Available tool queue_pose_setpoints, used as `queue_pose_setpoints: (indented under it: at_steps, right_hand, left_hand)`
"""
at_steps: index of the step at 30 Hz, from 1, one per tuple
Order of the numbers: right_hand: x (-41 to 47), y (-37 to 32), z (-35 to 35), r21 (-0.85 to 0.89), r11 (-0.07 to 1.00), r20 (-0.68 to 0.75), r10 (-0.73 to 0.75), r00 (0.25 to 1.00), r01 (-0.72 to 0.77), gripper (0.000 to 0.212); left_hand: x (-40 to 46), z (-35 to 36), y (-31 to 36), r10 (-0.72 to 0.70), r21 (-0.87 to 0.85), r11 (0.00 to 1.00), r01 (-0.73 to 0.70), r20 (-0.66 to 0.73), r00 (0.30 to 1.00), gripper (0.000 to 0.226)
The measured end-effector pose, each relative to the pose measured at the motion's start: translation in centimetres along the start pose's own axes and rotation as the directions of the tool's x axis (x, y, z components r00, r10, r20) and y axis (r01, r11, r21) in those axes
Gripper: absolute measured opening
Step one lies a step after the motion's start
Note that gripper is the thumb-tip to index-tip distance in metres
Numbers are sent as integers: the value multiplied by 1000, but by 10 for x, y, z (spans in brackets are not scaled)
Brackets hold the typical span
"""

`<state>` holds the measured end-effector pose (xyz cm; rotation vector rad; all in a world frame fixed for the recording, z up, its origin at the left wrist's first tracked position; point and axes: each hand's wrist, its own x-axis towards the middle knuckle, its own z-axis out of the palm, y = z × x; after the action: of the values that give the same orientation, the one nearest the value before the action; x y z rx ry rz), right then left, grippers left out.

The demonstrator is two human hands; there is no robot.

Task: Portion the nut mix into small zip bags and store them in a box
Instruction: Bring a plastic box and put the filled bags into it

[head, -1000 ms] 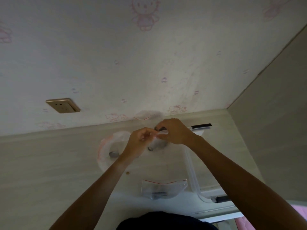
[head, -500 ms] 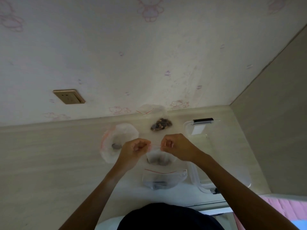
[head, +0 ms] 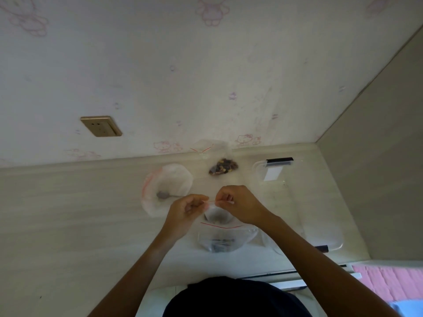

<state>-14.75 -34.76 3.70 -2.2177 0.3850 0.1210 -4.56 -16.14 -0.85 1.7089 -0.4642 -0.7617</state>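
While the left hand [head: 187,208] and right hand [head: 238,205] pinched its red-striped top edge, the small bag [head: 216,215] hung mouth-up. It hung just left of the clear box [head: 320,216], its seal running left-right.

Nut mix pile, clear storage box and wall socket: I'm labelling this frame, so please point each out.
Nut mix pile [head: 223,169], head view, middle of the heap.
Clear storage box [head: 278,160], head view, black far latch.
Wall socket [head: 101,126], head view, faceplate centre.

Box [head: 320,216] right of zip bags [head: 223,239]
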Motion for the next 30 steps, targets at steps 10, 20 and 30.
queue_pose_setpoints:
  at_steps: [10, 20, 30]
  right_hand:
    - [-4, -4, 5, -5, 1000, -12, -11, 1000, 11, 14]
    - [-3, -6, 9, -60, 998, 8, 2, 1000, -2, 16]
    - [-9, 6, 4, -132, 991, 29, -16, 999, 19, 17]
  left_hand:
    - [-3, 7, 4, 18, 27, 999, -17, -16, 1000, 28]
    - [-7, 10, 3, 80, 115, 990, -80, 1, 997, 16]
    - [-6, 4, 7, 10, 91, 996, -11, 15, 1000, 12]
